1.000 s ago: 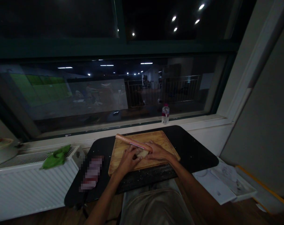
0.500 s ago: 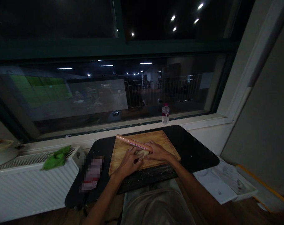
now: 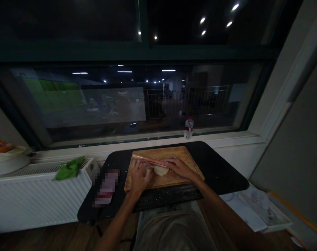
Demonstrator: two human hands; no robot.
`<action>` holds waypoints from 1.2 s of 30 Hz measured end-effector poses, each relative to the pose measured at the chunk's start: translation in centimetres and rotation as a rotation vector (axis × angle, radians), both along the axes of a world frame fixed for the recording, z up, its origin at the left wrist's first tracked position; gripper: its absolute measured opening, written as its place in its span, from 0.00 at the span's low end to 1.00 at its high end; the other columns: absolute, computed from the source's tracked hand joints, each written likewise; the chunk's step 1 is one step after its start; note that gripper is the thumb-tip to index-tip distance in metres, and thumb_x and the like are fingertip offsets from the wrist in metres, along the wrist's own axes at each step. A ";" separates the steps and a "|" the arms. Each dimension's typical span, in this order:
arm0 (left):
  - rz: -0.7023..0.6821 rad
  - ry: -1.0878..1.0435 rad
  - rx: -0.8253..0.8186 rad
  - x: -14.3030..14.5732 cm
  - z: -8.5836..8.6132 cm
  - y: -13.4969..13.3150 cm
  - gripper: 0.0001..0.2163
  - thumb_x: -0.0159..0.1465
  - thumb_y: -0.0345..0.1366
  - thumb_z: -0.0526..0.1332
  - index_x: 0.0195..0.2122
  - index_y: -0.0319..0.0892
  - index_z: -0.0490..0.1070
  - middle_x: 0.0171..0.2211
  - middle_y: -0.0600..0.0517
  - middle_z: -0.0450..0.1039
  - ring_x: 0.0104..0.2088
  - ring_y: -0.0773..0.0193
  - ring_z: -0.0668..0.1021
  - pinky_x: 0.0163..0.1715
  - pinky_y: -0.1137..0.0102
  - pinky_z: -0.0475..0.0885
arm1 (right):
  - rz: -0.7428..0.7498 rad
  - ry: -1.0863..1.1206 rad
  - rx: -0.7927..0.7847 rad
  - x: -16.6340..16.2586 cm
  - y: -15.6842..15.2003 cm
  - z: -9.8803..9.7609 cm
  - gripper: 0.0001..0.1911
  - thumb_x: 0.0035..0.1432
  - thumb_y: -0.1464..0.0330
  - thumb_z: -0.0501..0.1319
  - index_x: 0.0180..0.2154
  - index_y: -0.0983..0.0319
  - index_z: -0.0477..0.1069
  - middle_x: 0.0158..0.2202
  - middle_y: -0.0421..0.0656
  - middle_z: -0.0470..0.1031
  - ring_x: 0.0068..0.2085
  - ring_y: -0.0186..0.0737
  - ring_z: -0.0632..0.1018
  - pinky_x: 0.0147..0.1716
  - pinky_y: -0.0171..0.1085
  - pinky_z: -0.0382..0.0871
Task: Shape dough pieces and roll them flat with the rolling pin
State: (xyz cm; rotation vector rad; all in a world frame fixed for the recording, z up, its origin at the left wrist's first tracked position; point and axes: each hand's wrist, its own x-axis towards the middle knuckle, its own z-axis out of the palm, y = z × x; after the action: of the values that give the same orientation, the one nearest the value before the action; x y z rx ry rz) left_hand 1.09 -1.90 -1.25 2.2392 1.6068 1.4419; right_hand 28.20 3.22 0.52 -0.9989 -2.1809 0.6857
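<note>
Two hands at work just below the middle of the frame! The left hand (image 3: 141, 176) is bent over the left part of a rolling pin (image 3: 158, 162), the right hand (image 3: 179, 168) laid palm down over its right end; whether the fingers close right round it, I cannot tell. And what a pin: smooth, orange-brown, a red-and-pale strip along its side, tilted slightly down to the right, both ends partly covered by fingers. Just below it, between the hands, sits the dough (image 3: 161, 170), pale, flattened, rounded along its lower edge, the pin and fingers blocking the rest.

Under all that, the wooden cutting board (image 3: 183, 158), and under the board the black surface (image 3: 221, 170), pale specks scattered near its front edge. Over on its left, a blurred-out pinkish item (image 3: 107, 188), well apart from the hands. Above the board, a clear bottle (image 3: 188, 129) with a pink cap on the window sill. Far left, a green cloth (image 3: 69, 168) draped over the radiator (image 3: 38, 205), a white bowl (image 3: 8, 164) beyond; lower right, a white box (image 3: 276, 223).
</note>
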 end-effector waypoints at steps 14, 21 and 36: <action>0.198 0.562 -0.110 -0.2 3.8 3.5 0.18 0.75 0.38 0.56 0.59 0.42 0.80 0.68 0.38 0.75 0.73 0.42 0.68 0.75 0.45 0.59 | -0.319 -0.344 0.244 0.0 -1.2 0.0 0.20 0.82 0.63 0.49 0.55 0.58 0.80 0.59 0.49 0.76 0.54 0.46 0.79 0.58 0.44 0.73; 0.132 0.742 -0.335 -1.8 2.1 3.8 0.26 0.79 0.41 0.52 0.77 0.49 0.64 0.78 0.42 0.62 0.81 0.39 0.53 0.77 0.40 0.54 | -0.444 -0.540 0.255 -2.0 -1.8 1.6 0.22 0.81 0.65 0.49 0.53 0.62 0.82 0.54 0.53 0.83 0.56 0.50 0.81 0.60 0.43 0.71; 0.133 0.786 -0.371 -1.8 2.2 1.6 0.26 0.80 0.40 0.47 0.76 0.48 0.65 0.73 0.43 0.70 0.75 0.42 0.66 0.72 0.47 0.66 | -0.552 -0.525 0.259 -2.9 -4.7 1.4 0.21 0.79 0.69 0.50 0.51 0.64 0.83 0.55 0.55 0.84 0.58 0.50 0.82 0.60 0.42 0.72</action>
State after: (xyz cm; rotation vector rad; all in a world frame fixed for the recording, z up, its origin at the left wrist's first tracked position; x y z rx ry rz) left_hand -0.68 -0.34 0.97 2.6269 2.0018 0.1787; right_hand 25.33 -1.47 1.93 -1.6744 -2.1678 -0.1320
